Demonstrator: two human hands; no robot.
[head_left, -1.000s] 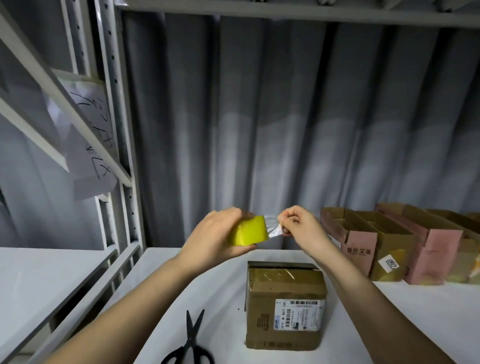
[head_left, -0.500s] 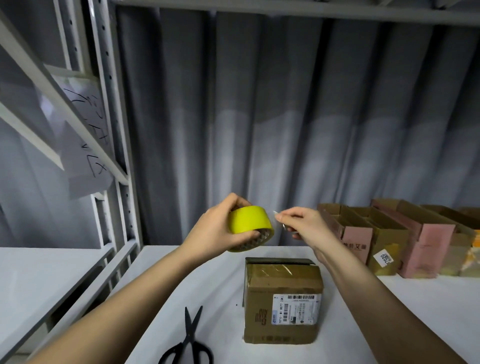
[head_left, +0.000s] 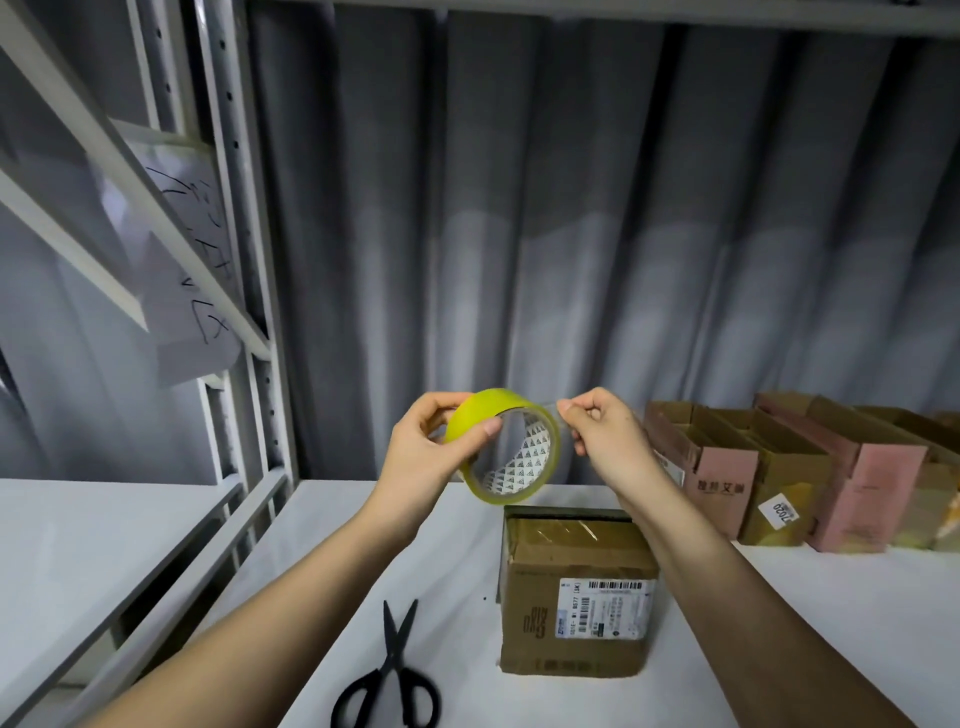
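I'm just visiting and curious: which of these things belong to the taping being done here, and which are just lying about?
In the job: tape roll, gripped by the left hand; tape end, pinched by the right hand; box and scissors on the table, probably next.
Lying about: open cartons at the right; paper note on the rack.

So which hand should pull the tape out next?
Probably the right hand: it pinches the free end of the tape roll, while the left hand grips the roll above the cardboard box.
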